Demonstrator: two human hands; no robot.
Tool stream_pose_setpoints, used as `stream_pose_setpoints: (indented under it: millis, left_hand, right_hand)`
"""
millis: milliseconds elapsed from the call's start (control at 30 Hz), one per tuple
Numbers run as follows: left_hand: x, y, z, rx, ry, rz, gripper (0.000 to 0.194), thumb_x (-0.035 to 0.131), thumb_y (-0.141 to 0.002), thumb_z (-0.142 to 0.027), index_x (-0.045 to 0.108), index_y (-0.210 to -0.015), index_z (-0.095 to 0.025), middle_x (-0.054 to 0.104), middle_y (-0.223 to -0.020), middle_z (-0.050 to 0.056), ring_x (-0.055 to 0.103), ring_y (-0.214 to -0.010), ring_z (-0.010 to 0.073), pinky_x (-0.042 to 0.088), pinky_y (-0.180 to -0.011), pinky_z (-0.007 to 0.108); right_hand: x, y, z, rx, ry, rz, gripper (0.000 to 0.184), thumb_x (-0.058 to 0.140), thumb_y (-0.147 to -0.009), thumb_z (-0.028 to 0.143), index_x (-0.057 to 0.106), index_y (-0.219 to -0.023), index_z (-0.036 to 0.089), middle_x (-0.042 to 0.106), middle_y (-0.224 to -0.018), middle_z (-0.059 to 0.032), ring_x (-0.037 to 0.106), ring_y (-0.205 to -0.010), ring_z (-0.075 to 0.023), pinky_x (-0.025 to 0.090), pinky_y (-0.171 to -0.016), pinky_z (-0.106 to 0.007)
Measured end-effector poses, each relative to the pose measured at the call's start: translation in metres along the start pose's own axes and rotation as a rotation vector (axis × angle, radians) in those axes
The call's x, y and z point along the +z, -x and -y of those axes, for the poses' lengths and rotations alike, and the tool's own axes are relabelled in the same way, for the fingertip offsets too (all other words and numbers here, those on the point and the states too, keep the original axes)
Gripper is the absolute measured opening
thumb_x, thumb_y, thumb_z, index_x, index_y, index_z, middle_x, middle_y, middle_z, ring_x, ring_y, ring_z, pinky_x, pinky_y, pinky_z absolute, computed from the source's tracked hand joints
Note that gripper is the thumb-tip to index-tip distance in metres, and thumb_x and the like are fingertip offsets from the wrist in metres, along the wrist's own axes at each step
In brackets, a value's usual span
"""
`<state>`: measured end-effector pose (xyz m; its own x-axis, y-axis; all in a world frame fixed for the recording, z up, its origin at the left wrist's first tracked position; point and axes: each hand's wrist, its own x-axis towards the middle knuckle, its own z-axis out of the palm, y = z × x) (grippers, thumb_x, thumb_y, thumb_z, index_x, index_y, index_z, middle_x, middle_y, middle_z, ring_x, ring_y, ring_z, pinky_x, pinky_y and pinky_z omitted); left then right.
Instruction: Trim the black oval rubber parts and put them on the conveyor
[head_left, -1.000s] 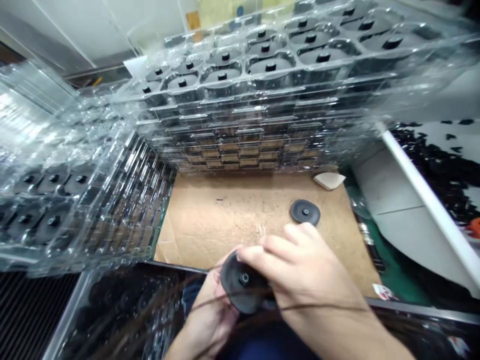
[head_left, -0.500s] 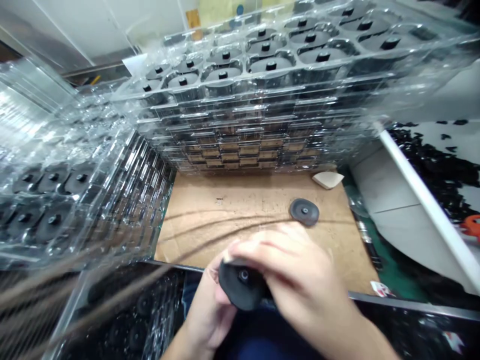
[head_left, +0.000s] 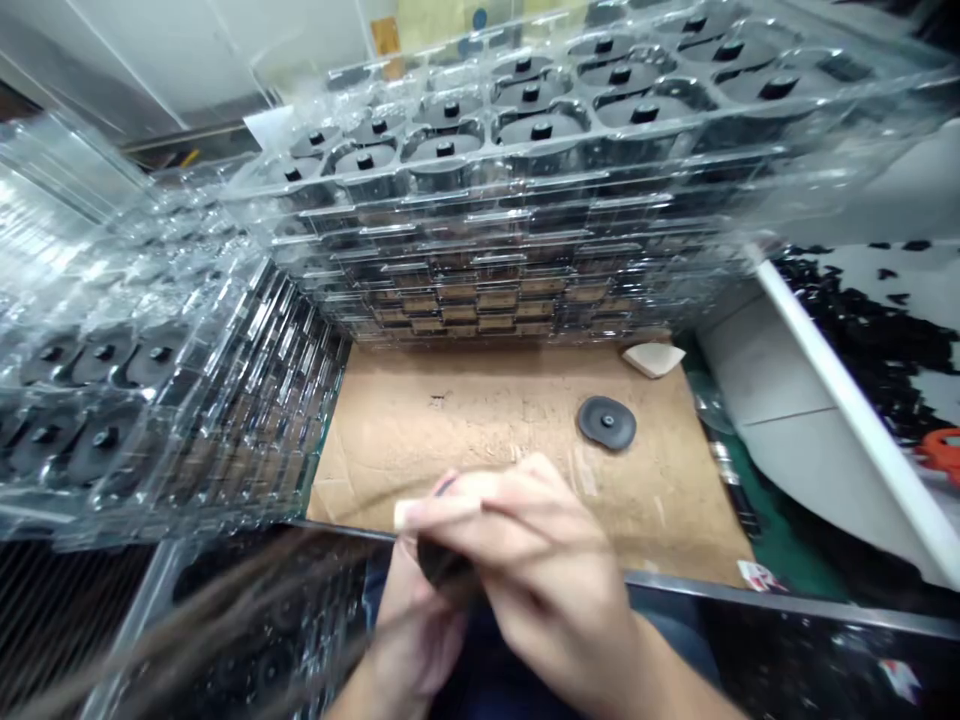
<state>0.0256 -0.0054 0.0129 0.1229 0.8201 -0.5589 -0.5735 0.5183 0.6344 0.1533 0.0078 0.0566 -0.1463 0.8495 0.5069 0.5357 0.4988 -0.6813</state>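
Close to my body, at the near edge of the cardboard, my left hand point(head_left: 411, 630) is closed around a black rubber disc point(head_left: 444, 566). Most of that disc is now hidden behind my right hand point(head_left: 551, 570), whose fingers are bent and pressed together over its top. A small pale spot shows at the right fingertips; whether it is a nail or a held piece I cannot tell. Ahead and to the right, a second dark rubber disc point(head_left: 607, 423) with a small central knob lies flat on the cardboard point(head_left: 465, 410).
Stacked clear plastic trays point(head_left: 487, 210) holding similar discs wall off the back, and another tray stack point(head_left: 150, 400) stands left. A cream wedge-shaped piece point(head_left: 654, 358) lies at the far right corner. A white bin edge point(head_left: 847, 400) and small black pieces point(head_left: 885, 330) are on the right.
My right hand has moved left and across the held disc, covering most of its face. The disc on the cardboard has stayed in place.
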Motion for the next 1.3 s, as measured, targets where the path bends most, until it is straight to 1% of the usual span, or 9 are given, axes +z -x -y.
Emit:
stream_pose_setpoints:
  millis: [100, 233, 300, 400, 567, 767, 933, 1200, 1300]
  left_hand:
    - [-0.006, -0.001, 0.002, 0.096, 0.012, -0.020, 0.063, 0.082, -0.044, -0.028, 0.065, -0.104, -0.023, 0.070, -0.096, 0.004, 0.062, -0.094, 0.0240, 0.050, -0.078, 0.026]
    - [-0.010, -0.002, 0.002, 0.055, 0.050, 0.003, 0.064, 0.083, -0.043, -0.026, 0.065, -0.104, -0.025, 0.070, -0.100, 0.004, 0.063, -0.092, 0.0235, 0.051, -0.077, 0.026]
    - [-0.010, -0.004, 0.002, 0.080, 0.052, -0.024, 0.065, 0.084, -0.039, -0.027, 0.066, -0.102, -0.025, 0.071, -0.097, 0.004, 0.063, -0.092, 0.0226, 0.050, -0.078, 0.025]
    - [-0.009, -0.006, 0.002, 0.141, 0.024, -0.074, 0.068, 0.085, -0.035, -0.030, 0.066, -0.100, -0.023, 0.070, -0.096, 0.005, 0.061, -0.095, 0.0236, 0.049, -0.081, 0.026]
    - [-0.003, -0.005, 0.000, 0.091, 0.034, -0.017, 0.061, 0.084, -0.039, -0.023, 0.067, -0.098, -0.024, 0.071, -0.095, 0.005, 0.064, -0.088, 0.0233, 0.052, -0.074, 0.026]
    - [0.001, -0.004, -0.014, 0.098, 0.091, 0.035, 0.058, 0.083, -0.046, -0.024, 0.064, -0.100, -0.027, 0.069, -0.102, 0.004, 0.063, -0.094, 0.0239, 0.052, -0.079, 0.029]
    - [-0.003, -0.008, -0.016, 0.052, 0.142, 0.067, 0.056, 0.081, -0.050, -0.032, 0.061, -0.102, -0.033, 0.067, -0.107, 0.003, 0.063, -0.097, 0.0264, 0.053, -0.078, 0.034]
    - [-0.002, -0.014, -0.012, -0.045, 0.139, 0.024, 0.076, 0.076, -0.057, -0.035, 0.044, -0.125, -0.031, 0.061, -0.118, 0.007, 0.057, -0.107, 0.0260, 0.044, -0.093, 0.041]
    - [-0.001, -0.014, -0.011, -0.050, 0.135, 0.026, 0.066, 0.073, -0.062, -0.034, 0.048, -0.123, -0.027, 0.061, -0.119, 0.008, 0.057, -0.107, 0.0258, 0.046, -0.091, 0.038]
  right_hand:
    - [0.002, 0.001, -0.001, 0.168, 0.127, 0.046, 0.026, 0.041, -0.089, 0.015, 0.065, -0.098, 0.019, 0.068, -0.078, -0.0021, 0.055, -0.066, -0.0164, 0.034, -0.066, -0.032]
    - [0.004, 0.002, -0.003, 0.074, 0.035, 0.025, 0.027, 0.040, -0.089, 0.015, 0.064, -0.101, 0.019, 0.068, -0.082, -0.0023, 0.053, -0.067, -0.0159, 0.034, -0.064, -0.031]
    - [0.005, 0.003, -0.004, 0.132, -0.022, 0.013, 0.026, 0.043, -0.088, 0.013, 0.063, -0.101, 0.021, 0.067, -0.086, -0.0008, 0.053, -0.071, -0.0154, 0.036, -0.068, -0.030]
    - [0.003, 0.005, -0.003, 0.236, 0.144, 0.073, 0.023, 0.046, -0.086, 0.015, 0.065, -0.099, 0.022, 0.067, -0.077, -0.0010, 0.049, -0.064, -0.0164, 0.036, -0.063, -0.031]
    - [0.000, 0.000, -0.001, 0.110, 0.018, -0.028, 0.026, 0.046, -0.085, 0.013, 0.065, -0.101, 0.019, 0.068, -0.081, -0.0034, 0.054, -0.068, -0.0163, 0.042, -0.064, -0.030]
    - [-0.011, 0.028, -0.036, 0.579, -0.377, 0.313, 0.015, 0.054, -0.082, 0.029, 0.068, -0.087, 0.026, 0.070, -0.083, 0.0003, 0.065, -0.071, -0.0157, 0.051, -0.059, -0.023]
    - [0.011, 0.083, -0.051, 0.931, -0.494, 0.252, 0.027, 0.054, -0.080, 0.041, 0.068, -0.089, 0.020, 0.070, -0.082, -0.0043, 0.066, -0.071, -0.0199, 0.053, -0.061, -0.028]
    - [0.025, 0.108, -0.051, 0.910, -0.387, 0.238, 0.032, 0.050, -0.082, 0.045, 0.067, -0.092, 0.020, 0.069, -0.085, -0.0057, 0.064, -0.075, -0.0221, 0.052, -0.062, -0.032]
    - [0.019, 0.101, -0.054, 0.898, -0.345, 0.230, 0.030, 0.050, -0.083, 0.043, 0.067, -0.093, 0.021, 0.069, -0.088, -0.0058, 0.064, -0.079, -0.0227, 0.052, -0.065, -0.032]
